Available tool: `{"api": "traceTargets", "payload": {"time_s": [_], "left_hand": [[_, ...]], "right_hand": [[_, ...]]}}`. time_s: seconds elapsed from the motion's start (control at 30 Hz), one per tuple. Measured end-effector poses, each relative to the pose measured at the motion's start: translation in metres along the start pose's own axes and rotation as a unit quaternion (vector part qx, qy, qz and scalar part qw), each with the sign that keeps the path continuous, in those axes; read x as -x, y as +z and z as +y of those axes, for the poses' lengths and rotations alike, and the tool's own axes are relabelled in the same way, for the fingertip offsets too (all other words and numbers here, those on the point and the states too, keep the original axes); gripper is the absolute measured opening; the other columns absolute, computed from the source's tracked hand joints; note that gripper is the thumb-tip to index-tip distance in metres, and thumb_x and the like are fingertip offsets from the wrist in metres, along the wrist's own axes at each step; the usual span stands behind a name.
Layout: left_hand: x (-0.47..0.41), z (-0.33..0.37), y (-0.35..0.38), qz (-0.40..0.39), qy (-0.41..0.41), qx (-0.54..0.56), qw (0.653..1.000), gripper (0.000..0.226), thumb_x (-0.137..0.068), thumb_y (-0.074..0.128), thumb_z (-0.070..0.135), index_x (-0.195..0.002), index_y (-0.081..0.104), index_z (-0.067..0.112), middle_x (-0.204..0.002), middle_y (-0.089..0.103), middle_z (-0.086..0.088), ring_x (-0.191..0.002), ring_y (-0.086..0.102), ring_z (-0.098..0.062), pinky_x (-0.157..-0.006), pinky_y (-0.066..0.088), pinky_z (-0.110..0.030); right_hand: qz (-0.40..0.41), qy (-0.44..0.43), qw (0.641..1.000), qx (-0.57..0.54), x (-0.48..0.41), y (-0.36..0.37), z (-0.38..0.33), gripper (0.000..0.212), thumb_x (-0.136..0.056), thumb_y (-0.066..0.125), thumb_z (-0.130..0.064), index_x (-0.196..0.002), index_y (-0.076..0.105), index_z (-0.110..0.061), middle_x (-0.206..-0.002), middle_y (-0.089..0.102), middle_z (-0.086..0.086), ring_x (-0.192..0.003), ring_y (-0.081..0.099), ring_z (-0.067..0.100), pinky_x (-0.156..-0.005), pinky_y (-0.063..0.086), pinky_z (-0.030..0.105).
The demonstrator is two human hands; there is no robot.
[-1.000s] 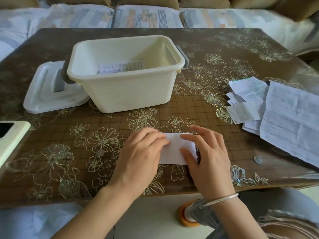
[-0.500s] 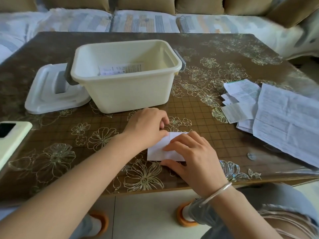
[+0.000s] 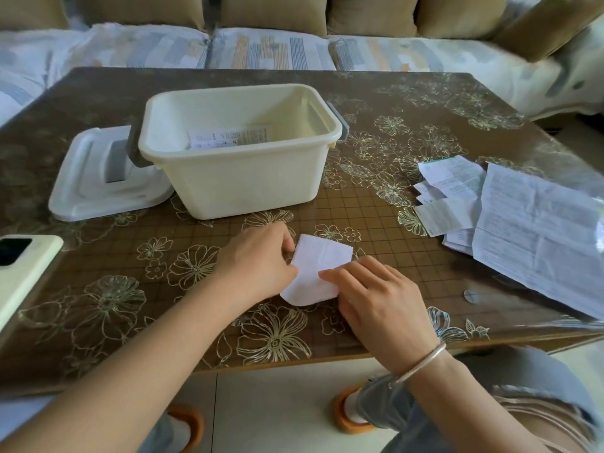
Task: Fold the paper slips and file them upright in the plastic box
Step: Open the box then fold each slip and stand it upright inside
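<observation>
The left hand (image 3: 258, 261) is pinching the blank, creased white slip (image 3: 323, 256) while the right hand (image 3: 376, 299) is pressing it with straight fingers.

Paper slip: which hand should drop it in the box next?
Probably the left hand: it pinches the folded slip at its edge and lies nearer the plastic box. The right hand only presses on it.

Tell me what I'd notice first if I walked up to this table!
Both hands work at the near edge: the left hand pinches a white slip that the right hand presses down. Behind stands a cream plastic box holding one printed slip, its lid beside it on the left. Loose papers lie at the right.
</observation>
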State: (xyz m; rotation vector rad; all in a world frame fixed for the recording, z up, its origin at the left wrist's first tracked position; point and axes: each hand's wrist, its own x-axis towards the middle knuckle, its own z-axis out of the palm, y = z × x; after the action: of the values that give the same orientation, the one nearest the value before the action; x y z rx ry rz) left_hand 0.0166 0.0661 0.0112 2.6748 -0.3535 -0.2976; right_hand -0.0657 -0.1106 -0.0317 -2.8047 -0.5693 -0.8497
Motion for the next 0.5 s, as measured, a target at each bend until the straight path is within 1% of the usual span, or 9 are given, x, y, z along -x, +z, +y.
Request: {"api": "traceTargets", "payload": {"time_s": [0.07, 0.13, 0.23, 0.3, 0.33, 0.4, 0.43, 0.47, 0.5], "left_hand": [[0.015, -0.006, 0.003, 0.025, -0.012, 0.018, 0.999, 0.026, -0.081, 0.068, 0.028, -0.104, 0.055, 0.031, -0.076, 0.066, 0.014, -0.082, 0.062, -0.008, -0.075, 0.052, -0.034], [0.029, -0.011, 0.006, 0.046, -0.020, 0.038, 0.998, 0.036, -0.081, 0.067, 0.028, -0.114, 0.052, 0.031, -0.072, 0.066, 0.014, -0.078, 0.062, -0.006, -0.075, 0.053, -0.034], [0.040, -0.019, 0.011, 0.087, -0.036, 0.104, 0.990, 0.055, -0.083, 0.070, 0.030, -0.131, 0.044, 0.030, -0.072, 0.067, 0.014, -0.072, 0.064, -0.003, -0.073, 0.055, -0.035], [0.044, -0.026, 0.012, 0.134, -0.024, 0.151, 0.979, 0.053, -0.085, 0.070, 0.033, -0.132, 0.045, 0.029, -0.081, 0.067, 0.016, -0.068, 0.065, -0.001, -0.070, 0.057, -0.035], [0.046, -0.030, 0.013, 0.158, 0.000, 0.164, 0.974, 0.046, -0.087, 0.068, 0.032, -0.129, 0.050, 0.028, -0.089, 0.067, 0.017, -0.071, 0.065, 0.000, -0.070, 0.057, -0.031], [0.049, -0.035, 0.014, 0.173, 0.073, 0.186, 0.965, 0.029, -0.090, 0.061, 0.021, -0.119, 0.061, 0.027, -0.105, 0.063, 0.018, -0.091, 0.062, 0.001, -0.076, 0.052, -0.020], [0.051, -0.038, 0.015, 0.159, 0.107, 0.187, 0.963, 0.028, -0.090, 0.057, 0.016, -0.114, 0.064, 0.027, -0.109, 0.062, 0.019, -0.102, 0.058, 0.000, -0.084, 0.048, -0.016], [0.054, -0.041, 0.016, 0.139, 0.130, 0.182, 0.965, 0.032, -0.086, 0.055, 0.013, -0.111, 0.066, 0.028, -0.108, 0.062, 0.022, -0.108, 0.055, 0.000, -0.090, 0.043, -0.016], [0.056, -0.043, 0.018, 0.123, 0.144, 0.173, 0.967, 0.035, -0.080, 0.054, 0.014, -0.109, 0.067, 0.030, -0.106, 0.061, 0.025, -0.109, 0.054, -0.001, -0.093, 0.040, -0.017]], "right_hand": [[0.001, 0.012, 1.000, -0.007, -0.001, 0.000, -0.003, 0.026, -0.078, 0.056, -0.012, -0.098, 0.071, -0.019, -0.088, 0.068, -0.004, -0.080, 0.064, 0.022, -0.060, 0.053, 0.035], [-0.007, 0.006, 1.000, -0.025, -0.002, 0.000, -0.008, 0.024, -0.079, 0.055, -0.016, -0.096, 0.071, -0.020, -0.090, 0.069, -0.006, -0.081, 0.064, 0.021, -0.060, 0.053, 0.035], [-0.010, 0.016, 0.997, -0.072, 0.000, 0.001, -0.011, 0.015, -0.083, 0.058, -0.018, -0.091, 0.070, -0.021, -0.091, 0.070, -0.009, -0.086, 0.066, 0.018, -0.063, 0.054, 0.035], [0.002, 0.051, 0.993, -0.105, 0.002, 0.002, -0.011, 0.013, -0.083, 0.063, -0.018, -0.091, 0.072, -0.023, -0.092, 0.071, -0.011, -0.088, 0.067, 0.016, -0.064, 0.055, 0.035], [0.007, 0.071, 0.990, -0.121, 0.003, 0.002, -0.010, 0.013, -0.083, 0.063, -0.019, -0.091, 0.072, -0.024, -0.092, 0.071, -0.012, -0.088, 0.067, 0.014, -0.065, 0.055, 0.034], [0.007, 0.106, 0.982, -0.158, 0.004, 0.003, -0.010, 0.016, -0.086, 0.059, -0.026, -0.092, 0.073, -0.025, -0.093, 0.071, -0.015, -0.088, 0.064, 0.010, -0.067, 0.055, 0.032], [0.005, 0.120, 0.977, -0.178, 0.003, 0.003, -0.011, 0.018, -0.087, 0.057, -0.030, -0.093, 0.073, -0.025, -0.093, 0.070, -0.016, -0.088, 0.063, 0.009, -0.068, 0.054, 0.031], [0.003, 0.131, 0.972, -0.193, 0.003, 0.004, -0.011, 0.020, -0.088, 0.055, -0.033, -0.093, 0.073, -0.025, -0.093, 0.070, -0.017, -0.087, 0.061, 0.009, -0.069, 0.053, 0.031], [0.001, 0.138, 0.970, -0.201, 0.002, 0.004, -0.012, 0.021, -0.089, 0.055, -0.035, -0.092, 0.073, -0.025, -0.091, 0.069, -0.017, -0.085, 0.060, 0.009, -0.069, 0.052, 0.030]]}}
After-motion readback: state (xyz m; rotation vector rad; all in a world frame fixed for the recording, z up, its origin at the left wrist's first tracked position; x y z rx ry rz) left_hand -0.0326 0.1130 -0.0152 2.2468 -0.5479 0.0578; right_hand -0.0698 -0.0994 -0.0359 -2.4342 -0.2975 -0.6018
